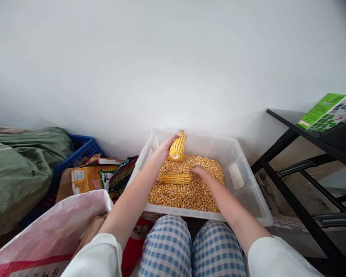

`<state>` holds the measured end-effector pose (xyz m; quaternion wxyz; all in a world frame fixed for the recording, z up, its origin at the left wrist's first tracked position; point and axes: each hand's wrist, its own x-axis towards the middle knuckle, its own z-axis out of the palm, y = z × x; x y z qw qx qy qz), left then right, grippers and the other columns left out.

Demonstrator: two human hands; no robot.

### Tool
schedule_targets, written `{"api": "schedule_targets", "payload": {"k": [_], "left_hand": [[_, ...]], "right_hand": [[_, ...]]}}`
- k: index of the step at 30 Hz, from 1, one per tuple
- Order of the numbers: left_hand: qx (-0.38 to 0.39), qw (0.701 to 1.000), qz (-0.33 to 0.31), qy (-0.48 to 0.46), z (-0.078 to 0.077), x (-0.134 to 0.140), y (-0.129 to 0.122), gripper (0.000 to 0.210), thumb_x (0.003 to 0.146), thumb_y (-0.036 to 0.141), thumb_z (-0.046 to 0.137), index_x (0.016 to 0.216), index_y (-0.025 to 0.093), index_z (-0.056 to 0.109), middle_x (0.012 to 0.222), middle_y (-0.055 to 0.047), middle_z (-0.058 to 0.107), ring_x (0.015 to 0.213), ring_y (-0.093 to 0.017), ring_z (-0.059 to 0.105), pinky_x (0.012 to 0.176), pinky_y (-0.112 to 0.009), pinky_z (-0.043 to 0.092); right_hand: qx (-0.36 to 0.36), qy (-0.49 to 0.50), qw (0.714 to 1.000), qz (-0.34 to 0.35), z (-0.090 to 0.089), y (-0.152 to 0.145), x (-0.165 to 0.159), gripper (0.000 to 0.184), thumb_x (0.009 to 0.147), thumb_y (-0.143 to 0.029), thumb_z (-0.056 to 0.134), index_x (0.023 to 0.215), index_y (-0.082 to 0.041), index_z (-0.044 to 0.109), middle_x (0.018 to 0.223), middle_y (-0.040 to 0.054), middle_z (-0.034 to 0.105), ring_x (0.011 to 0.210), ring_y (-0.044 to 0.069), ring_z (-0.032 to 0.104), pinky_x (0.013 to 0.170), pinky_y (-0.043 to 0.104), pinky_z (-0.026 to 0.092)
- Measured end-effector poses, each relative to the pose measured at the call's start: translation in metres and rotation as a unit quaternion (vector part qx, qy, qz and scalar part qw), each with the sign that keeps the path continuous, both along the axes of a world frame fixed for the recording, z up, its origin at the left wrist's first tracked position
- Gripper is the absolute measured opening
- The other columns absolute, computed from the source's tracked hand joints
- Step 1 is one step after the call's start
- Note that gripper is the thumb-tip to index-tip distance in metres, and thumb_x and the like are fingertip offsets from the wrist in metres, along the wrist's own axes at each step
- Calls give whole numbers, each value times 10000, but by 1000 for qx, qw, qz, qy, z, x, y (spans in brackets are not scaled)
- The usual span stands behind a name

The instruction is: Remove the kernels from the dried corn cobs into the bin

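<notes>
My left hand (169,143) is closed round a yellow ear of corn (178,147), held tilted over the far side of a clear plastic bin (242,161). Loose corn kernels (178,198) cover much of the bin's floor. A second corn cob (175,179) lies sideways on the kernels, below the held ear. My right hand (198,170) is low over the kernels, just right of the lying cob, its fingers curled. A small green bit shows at those fingers; what it belongs to is hidden.
A black metal rack (294,169) with a green box (323,111) stands at the right. To the left are an open white sack (60,215), a blue crate (85,148), a green cloth bundle (25,165) and a yellow packet (86,180). A white wall rises behind the bin.
</notes>
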<state>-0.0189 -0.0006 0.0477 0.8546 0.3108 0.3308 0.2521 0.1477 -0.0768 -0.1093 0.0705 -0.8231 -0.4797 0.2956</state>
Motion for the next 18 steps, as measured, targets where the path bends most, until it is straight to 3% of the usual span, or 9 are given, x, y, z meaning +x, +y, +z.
{"api": "schedule_targets", "payload": {"k": [4,10,14,18], "left_hand": [[-11,993,82,-88,15,8,-8,268,752,331,538,918,122,560,618,-53,592,582,-167,608,597,-292,527],[-46,959,216,-177,33,28,-14,228,780,390,481,829,173,527,621,-5,543,626,-136,593,641,-275,516],[-62,945,247,-204,26,38,-19,224,796,389,428,738,184,496,621,8,531,587,-109,563,608,-242,492],[-67,951,253,-165,7,43,-23,254,784,431,453,745,185,503,628,6,532,597,-115,569,610,-241,490]], "right_hand": [[12,19,1000,-16,9,7,8,277,856,-346,481,899,-93,585,822,50,603,660,90,554,609,225,461],[-12,68,998,-1,13,2,24,244,831,-300,468,817,-105,615,633,35,594,459,73,477,466,180,391],[-55,100,993,16,10,-1,19,230,715,-321,632,813,-113,619,529,-9,556,437,81,485,477,188,414],[-72,111,991,11,14,-1,15,136,629,-188,693,632,-81,610,431,-12,508,404,87,464,465,192,400]]}}
